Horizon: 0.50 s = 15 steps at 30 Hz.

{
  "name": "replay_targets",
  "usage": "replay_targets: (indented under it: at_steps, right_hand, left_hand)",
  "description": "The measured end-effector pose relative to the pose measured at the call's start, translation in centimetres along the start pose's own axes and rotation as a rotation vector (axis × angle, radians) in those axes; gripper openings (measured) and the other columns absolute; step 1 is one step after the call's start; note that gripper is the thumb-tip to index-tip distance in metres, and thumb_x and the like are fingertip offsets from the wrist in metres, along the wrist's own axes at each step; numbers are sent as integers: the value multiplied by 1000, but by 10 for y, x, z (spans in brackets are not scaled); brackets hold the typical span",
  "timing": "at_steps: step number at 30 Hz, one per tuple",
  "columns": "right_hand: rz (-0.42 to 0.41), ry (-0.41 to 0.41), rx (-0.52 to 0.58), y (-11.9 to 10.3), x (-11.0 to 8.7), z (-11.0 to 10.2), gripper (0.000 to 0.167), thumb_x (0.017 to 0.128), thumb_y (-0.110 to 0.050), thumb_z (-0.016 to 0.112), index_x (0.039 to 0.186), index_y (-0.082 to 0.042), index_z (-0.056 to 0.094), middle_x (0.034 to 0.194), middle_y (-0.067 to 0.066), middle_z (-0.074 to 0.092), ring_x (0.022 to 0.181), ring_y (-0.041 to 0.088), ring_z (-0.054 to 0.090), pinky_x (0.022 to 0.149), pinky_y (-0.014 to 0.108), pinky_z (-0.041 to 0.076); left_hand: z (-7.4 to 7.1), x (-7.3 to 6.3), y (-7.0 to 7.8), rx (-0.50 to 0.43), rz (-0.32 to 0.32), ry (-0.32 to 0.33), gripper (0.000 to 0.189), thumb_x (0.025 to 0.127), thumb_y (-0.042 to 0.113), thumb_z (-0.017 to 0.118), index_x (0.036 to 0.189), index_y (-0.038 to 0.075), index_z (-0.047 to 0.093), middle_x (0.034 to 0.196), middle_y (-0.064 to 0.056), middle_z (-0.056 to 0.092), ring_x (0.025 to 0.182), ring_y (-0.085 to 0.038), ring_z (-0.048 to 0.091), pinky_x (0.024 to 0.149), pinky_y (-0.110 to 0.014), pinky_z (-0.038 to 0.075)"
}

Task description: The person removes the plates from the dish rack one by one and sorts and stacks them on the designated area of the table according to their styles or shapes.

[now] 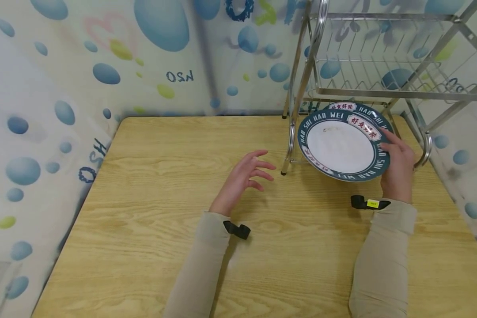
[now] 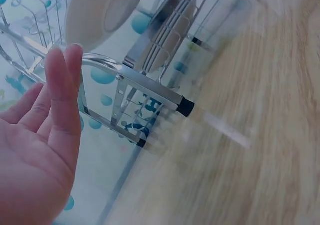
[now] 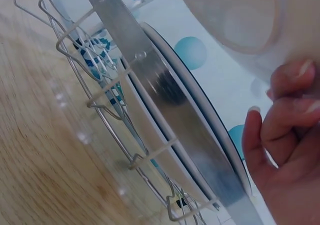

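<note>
At its right rim, my right hand (image 1: pixel 399 163) pinches a round white plate (image 1: pixel 339 145) with a dark green lettered border, thumb on the front face and fingers behind. The plate tilts in front of the metal dish rack's lower level, its white face towards me. Behind it a matching plate (image 1: pixel 375 115) shows only its upper edge. In the right wrist view, more plates (image 3: pixel 201 107) stand on edge in the rack, and the fingers (image 3: pixel 257 140) curl at the held plate's underside. My left hand (image 1: pixel 248 174) hovers left of the rack, fingers spread and loosely bent, holding nothing.
The two-level metal dish rack (image 1: pixel 393 93) stands at the table's back right, with a wire basket (image 1: pixel 365 60) on top. Its front left foot (image 1: pixel 284 172) is near my left fingertips. A patterned wall (image 1: pixel 143 92) borders the wooden table (image 1: pixel 163 185).
</note>
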State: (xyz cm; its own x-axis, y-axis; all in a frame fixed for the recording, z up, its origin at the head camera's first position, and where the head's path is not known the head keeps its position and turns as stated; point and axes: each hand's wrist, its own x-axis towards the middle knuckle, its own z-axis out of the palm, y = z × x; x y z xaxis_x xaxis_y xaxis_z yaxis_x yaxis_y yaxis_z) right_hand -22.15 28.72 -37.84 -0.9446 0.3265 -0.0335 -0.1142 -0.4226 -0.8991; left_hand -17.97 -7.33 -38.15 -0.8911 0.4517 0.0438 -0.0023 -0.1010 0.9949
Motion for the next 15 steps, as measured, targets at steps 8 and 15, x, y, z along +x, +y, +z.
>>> replay_targets:
  at_steps: [8,15]
  right_hand:
    - [39,-50,-31,2,-2,9,33,87,-7,53,119,-7,58,112,12,56,66,17,63,58,20,49]
    - [40,-140,38,4,-3,18,34,88,-2,47,121,-2,55,122,15,50,75,19,63,65,22,50]
  left_hand:
    - [5,-1,7,44,-23,19,39,95,42,32,131,27,38,114,-9,56,94,-29,59,70,-46,48]
    - [10,1,5,69,-86,-1,44,91,47,40,130,27,40,112,-8,58,92,-30,60,67,-46,48]
